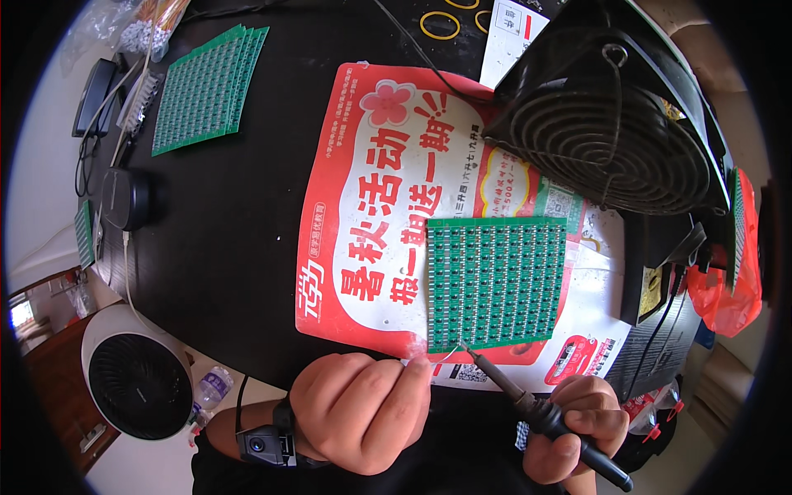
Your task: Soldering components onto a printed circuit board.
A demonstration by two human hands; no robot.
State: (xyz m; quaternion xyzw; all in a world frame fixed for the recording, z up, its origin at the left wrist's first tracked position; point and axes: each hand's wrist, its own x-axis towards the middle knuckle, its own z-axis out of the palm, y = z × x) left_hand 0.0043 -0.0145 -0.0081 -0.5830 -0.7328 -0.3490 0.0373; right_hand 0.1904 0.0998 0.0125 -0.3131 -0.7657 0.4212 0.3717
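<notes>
green circuit board lies just right of the frame's centre; a soldering iron at lower right is wrapped in the right grip, tip at the board's bottom edge; the left grip pinches a thin wire.

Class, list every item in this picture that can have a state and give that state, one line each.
Left hand: closed, pinching a thin wire.
Right hand: closed around the iron.
Iron: slanted, tip at the board's lower edge; heat not visible.
Board: flat on the poster, undivided.
Poster: spread out, partly covered.
Stacked boards: slightly fanned.
Black fan: running or not, cannot tell.
Red bag: crumpled.
</notes>
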